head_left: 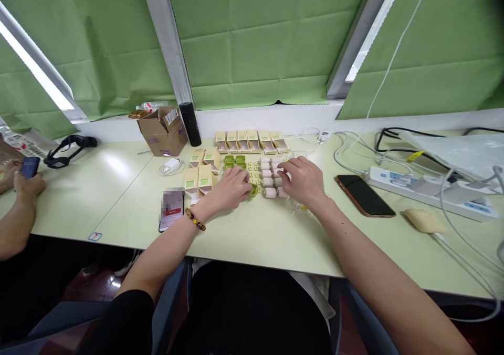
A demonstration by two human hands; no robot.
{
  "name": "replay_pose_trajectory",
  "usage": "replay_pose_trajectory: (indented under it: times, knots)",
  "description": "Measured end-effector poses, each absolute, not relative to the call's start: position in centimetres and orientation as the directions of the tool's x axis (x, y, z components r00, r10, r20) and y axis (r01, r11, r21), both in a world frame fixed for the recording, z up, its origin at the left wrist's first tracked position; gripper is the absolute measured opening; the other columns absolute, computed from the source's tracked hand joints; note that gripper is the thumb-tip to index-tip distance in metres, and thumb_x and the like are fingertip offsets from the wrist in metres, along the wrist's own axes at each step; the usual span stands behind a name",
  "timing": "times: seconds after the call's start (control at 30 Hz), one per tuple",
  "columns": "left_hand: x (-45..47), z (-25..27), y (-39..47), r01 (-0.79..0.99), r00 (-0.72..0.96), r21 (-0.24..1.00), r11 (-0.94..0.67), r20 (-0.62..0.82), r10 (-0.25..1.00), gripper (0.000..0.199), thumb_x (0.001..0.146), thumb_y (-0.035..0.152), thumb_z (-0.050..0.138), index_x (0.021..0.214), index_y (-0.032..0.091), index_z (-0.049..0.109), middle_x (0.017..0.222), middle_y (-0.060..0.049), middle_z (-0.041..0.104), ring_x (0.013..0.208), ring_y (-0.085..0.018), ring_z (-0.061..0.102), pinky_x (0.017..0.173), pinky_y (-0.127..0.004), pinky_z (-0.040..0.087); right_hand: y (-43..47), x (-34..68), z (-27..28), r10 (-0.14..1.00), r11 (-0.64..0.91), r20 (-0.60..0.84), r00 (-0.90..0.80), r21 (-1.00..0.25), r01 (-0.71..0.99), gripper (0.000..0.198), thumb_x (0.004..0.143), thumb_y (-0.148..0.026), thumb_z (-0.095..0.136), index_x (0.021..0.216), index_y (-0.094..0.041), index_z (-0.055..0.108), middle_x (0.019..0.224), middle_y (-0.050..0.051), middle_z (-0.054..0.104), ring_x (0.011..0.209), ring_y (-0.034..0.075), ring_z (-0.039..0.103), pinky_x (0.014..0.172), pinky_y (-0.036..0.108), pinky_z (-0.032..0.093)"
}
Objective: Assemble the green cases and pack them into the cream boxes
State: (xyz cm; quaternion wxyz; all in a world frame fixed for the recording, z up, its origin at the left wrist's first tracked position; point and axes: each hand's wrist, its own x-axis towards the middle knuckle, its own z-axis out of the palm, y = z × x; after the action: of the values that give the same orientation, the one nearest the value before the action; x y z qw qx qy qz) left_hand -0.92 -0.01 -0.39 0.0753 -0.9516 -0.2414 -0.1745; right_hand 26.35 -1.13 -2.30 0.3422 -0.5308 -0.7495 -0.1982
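My left hand (235, 187), with a beaded bracelet at the wrist, is closed with its fingertips at the rim of a small green container (254, 190). More green containers (235, 159) stand just behind it. My right hand (303, 179) has its fingers bent and thumb drawn in, over the right side of rows of pale pinkish cylinders (266, 173). Whatever its fingertips grip is too small to make out. Between the containers and the cylinders lie several small yellow-green pieces (255, 174). Clear plastic (298, 206) lies under my right hand.
Open cream cartons (242, 142) line the back, with others (198, 179) at left. Nearby are a phone (172, 209), cardboard box (162, 132) and black bottle (190, 124). At right are a dark phone (365, 195), power strip (425, 187) and cables. Another person's hands (29, 183) hold a phone far left.
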Motion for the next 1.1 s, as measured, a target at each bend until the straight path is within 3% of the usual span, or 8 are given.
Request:
replay_pose_trajectory:
  times: [0.13,0.27,0.4,0.53,0.63,0.8,0.97,1.1]
  knots:
    - [-0.4,-0.4,-0.3,0.484,0.678,0.131,-0.865,0.568,0.466,0.015,0.103,0.015,0.050,0.106,0.018,0.065,0.139,-0.017,0.050,0.123,-0.029,0.058,0.098,-0.048,0.053,-1.9,25.4,-1.8,0.654,0.538,0.726,-0.215,-0.245,0.807,0.023,0.096,-0.029,0.063,0.116,-0.021,0.071,0.095,0.007,0.077,0.089,0.028,0.067,0.079,0.042,0.049]
    - [0.1,-1.0,-0.4,0.413,0.574,0.275,-0.868,0.661,0.483,0.012,0.104,0.013,0.048,0.105,0.019,0.059,0.138,-0.017,0.054,0.129,-0.027,0.061,0.104,-0.046,0.055,-3.0,23.7,-1.5,0.680,0.674,0.684,-0.265,-0.440,0.593,0.047,0.095,-0.036,0.069,0.139,-0.027,0.058,0.103,0.004,0.077,0.096,0.027,0.070,0.094,0.046,0.052]
    - [0.5,-1.7,-0.1,0.361,0.487,0.303,-0.882,0.745,0.455,0.011,0.101,0.014,0.055,0.111,0.020,0.057,0.132,-0.016,0.059,0.134,-0.028,0.057,0.106,-0.046,0.055,-3.5,22.1,-2.1,0.711,0.673,0.661,-0.239,-0.543,0.502,0.056,0.090,-0.037,0.077,0.141,-0.029,0.054,0.101,0.004,0.075,0.092,0.026,0.070,0.091,0.045,0.054]
    - [0.7,-2.3,-0.1,0.281,0.375,0.386,-0.879,0.799,0.471,0.036,0.097,0.020,0.066,0.131,0.022,0.053,0.126,-0.014,0.063,0.113,-0.025,0.064,0.090,-0.040,0.057,-3.2,21.3,-2.9,0.736,0.646,0.662,-0.144,-0.623,0.441,0.047,0.091,-0.036,0.075,0.134,-0.029,0.057,0.109,0.005,0.072,0.092,0.024,0.069,0.083,0.040,0.055]
    - [0.9,-2.8,-0.1,0.203,0.326,0.488,-0.849,0.784,0.529,0.044,0.096,0.026,0.071,0.136,0.023,0.052,0.124,-0.012,0.065,0.097,-0.020,0.065,0.082,-0.036,0.055,-2.9,21.1,-3.3,0.743,0.631,0.662,-0.101,-0.641,0.438,0.042,0.091,-0.038,0.075,0.128,-0.028,0.060,0.111,0.006,0.071,0.092,0.024,0.068,0.082,0.039,0.054]
    - [1.1,-3.1,-0.1,0.063,0.298,0.606,-0.793,0.747,0.595,0.053,0.095,0.031,0.074,0.142,0.024,0.050,0.132,-0.013,0.065,0.109,-0.022,0.065,0.091,-0.037,0.056,-3.0,21.0,-3.4,0.737,0.638,0.668,-0.104,-0.635,0.436,0.041,0.091,-0.037,0.075,0.129,-0.028,0.060,0.116,0.007,0.072,0.098,0.025,0.067,0.084,0.040,0.053]
    - [1.3,-2.7,-0.5,0.094,0.293,0.641,-0.762,0.713,0.637,0.045,0.094,0.033,0.074,0.134,0.023,0.057,0.130,-0.013,0.065,0.110,-0.023,0.065,0.094,-0.039,0.056,-3.2,21.0,-3.1,0.689,0.669,0.715,-0.116,-0.567,0.480,0.040,0.093,-0.037,0.071,0.129,-0.028,0.058,0.119,0.010,0.069,0.098,0.026,0.064,0.082,0.042,0.054]
    - [1.5,-2.3,-1.0,0.113,0.280,0.647,-0.754,0.707,0.649,0.043,0.094,0.033,0.075,0.132,0.023,0.057,0.128,-0.012,0.065,0.104,-0.021,0.064,0.092,-0.038,0.056,-3.4,21.3,-3.1,0.586,0.728,0.801,-0.122,-0.454,0.514,0.040,0.094,-0.037,0.069,0.132,-0.029,0.057,0.131,0.015,0.060,0.119,0.033,0.059,0.087,0.048,0.056]
